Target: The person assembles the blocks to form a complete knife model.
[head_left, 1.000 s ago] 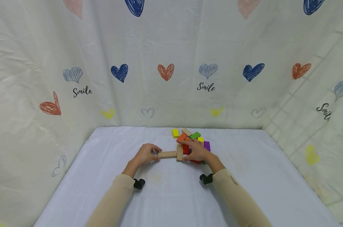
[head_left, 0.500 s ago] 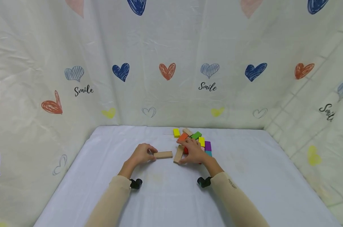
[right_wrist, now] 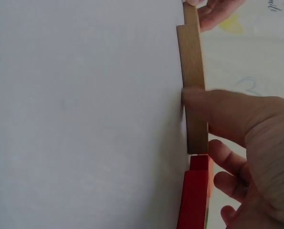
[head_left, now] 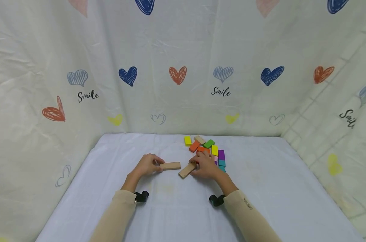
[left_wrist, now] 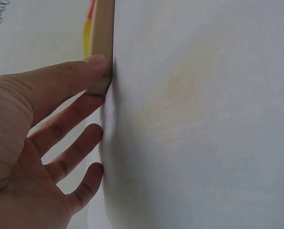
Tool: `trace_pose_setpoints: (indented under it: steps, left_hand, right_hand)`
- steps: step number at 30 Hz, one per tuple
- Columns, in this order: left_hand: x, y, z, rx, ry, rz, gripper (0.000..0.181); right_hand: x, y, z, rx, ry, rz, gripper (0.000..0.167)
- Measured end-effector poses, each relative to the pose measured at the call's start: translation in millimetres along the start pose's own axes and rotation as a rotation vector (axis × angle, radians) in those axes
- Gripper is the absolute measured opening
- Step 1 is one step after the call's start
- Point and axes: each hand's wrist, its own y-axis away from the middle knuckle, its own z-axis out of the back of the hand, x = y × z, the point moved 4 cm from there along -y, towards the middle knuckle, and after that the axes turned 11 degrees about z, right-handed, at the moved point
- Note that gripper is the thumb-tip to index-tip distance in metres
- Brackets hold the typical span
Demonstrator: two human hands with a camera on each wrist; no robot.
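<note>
My left hand point(head_left: 147, 164) pinches the left end of a plain wooden block point(head_left: 172, 166) that lies flat on the white cloth; in the left wrist view the thumb and index finger grip the block point(left_wrist: 102, 43) at its end. My right hand point(head_left: 206, 165) holds a second plain wooden block point(head_left: 185, 171), turned slantwise, with its near end pointing down and left. In the right wrist view the thumb presses this block's point(right_wrist: 193, 57) side, and red blocks point(right_wrist: 193, 200) sit just beyond its end. A small gap separates the two wooden blocks in the head view.
Behind and right of my right hand lie several coloured blocks: yellow point(head_left: 187, 140), orange point(head_left: 194, 146), green point(head_left: 209, 144), purple point(head_left: 221, 154) and teal point(head_left: 221, 163). Another plain block point(head_left: 199, 139) lies at the back. A patterned curtain point(head_left: 177, 101) rises behind the table point(head_left: 171, 215).
The left hand has slid its wooden block leftward, away from the other. The right hand has turned its block from upright in view to slanted and shifted it left, off the coloured pile.
</note>
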Motion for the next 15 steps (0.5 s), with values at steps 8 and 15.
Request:
trace_pose_setpoints:
  steps: [8, 15]
  left_hand:
    - [2.6, 1.1, 0.1, 0.014, 0.014, 0.023, 0.028]
    - [5.3, 2.4, 0.7, 0.011, 0.015, 0.022, 0.028]
  right_hand:
    - [2, 11.8, 5, -0.031, -0.039, -0.014, 0.026]
    - [5, 27.1, 8, -0.075, -0.050, -0.083, 0.029]
